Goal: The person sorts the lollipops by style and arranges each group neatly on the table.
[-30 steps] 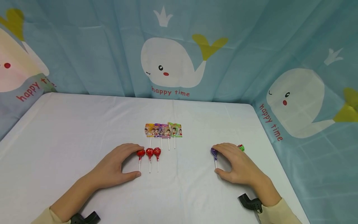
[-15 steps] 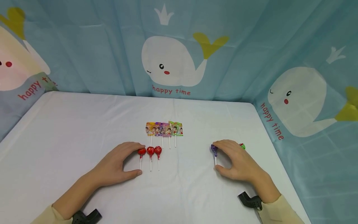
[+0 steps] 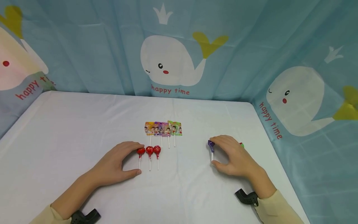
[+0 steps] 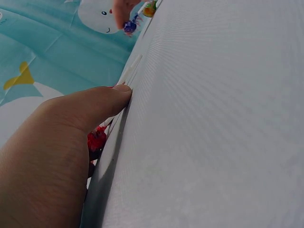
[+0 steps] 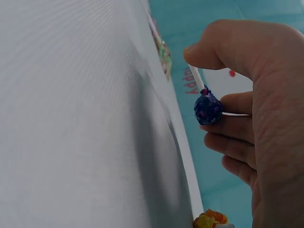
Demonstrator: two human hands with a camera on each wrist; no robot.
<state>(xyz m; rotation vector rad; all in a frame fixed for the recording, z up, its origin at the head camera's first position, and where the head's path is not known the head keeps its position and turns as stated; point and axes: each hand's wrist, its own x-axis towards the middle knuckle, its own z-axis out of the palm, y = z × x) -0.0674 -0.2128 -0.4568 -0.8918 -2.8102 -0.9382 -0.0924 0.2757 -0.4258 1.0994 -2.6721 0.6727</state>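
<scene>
Nearby, green lollipop (image 3: 241,145) behind right hand (image 3: 235,157)

Head view looks down; wrist views skim close along the table (image 3: 70,130).

The surface (image 3: 70,124) is covered in matt white cloth with a fine woven texture, faintly creased. Behind it hangs a thin blue fabric backdrop (image 3: 98,46), softly wrinkled, printed with white whales. The red lollipops (image 3: 149,151) and the purple lollipop (image 3: 210,144) wear crinkly, glossy foil-like wrappers on plain white matt sticks. The flat lollipops (image 3: 163,128) sit in shiny printed plastic packets.
</scene>
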